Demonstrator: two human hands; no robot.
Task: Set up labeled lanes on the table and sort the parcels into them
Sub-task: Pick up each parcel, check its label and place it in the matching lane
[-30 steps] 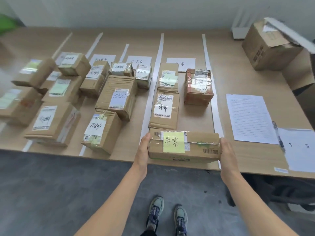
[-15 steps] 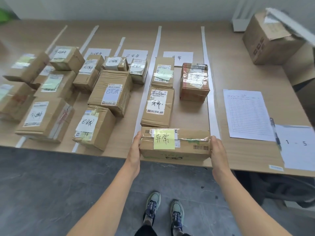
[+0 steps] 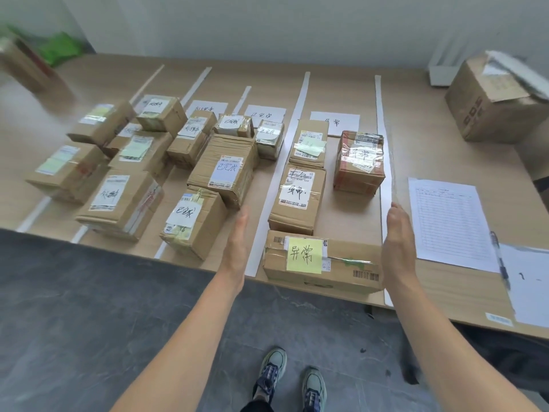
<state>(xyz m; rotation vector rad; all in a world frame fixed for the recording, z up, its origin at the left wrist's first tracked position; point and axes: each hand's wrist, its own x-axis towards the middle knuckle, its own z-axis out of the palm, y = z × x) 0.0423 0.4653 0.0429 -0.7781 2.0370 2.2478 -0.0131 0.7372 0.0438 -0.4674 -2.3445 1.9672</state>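
Note:
A long cardboard parcel with a yellow note (image 3: 322, 263) lies at the table's front edge, inside the rightmost lane. My left hand (image 3: 237, 242) hovers left of it with straight fingers, clear of the box. On the other side my right hand (image 3: 398, 248) is flat and upright beside the parcel's right end, holding nothing. White paper strips (image 3: 283, 162) divide the table (image 3: 335, 93) into lanes, each headed by a white label sheet (image 3: 335, 121). Behind the long parcel stand other parcels (image 3: 298, 197) of the same lane, and several more (image 3: 225, 171) fill the lanes to the left.
A printed form (image 3: 450, 221) with a pen (image 3: 499, 260) lies right of the lanes, beside another white sheet (image 3: 528, 286). A large open carton (image 3: 493, 102) stands at the back right. A box and something green (image 3: 59, 47) sit at the far left. My shoes (image 3: 292, 379) are on the grey floor.
Both hands have let go of the long parcel and spread apart from its ends. The parcel now rests on the table edge. The view has tilted up.

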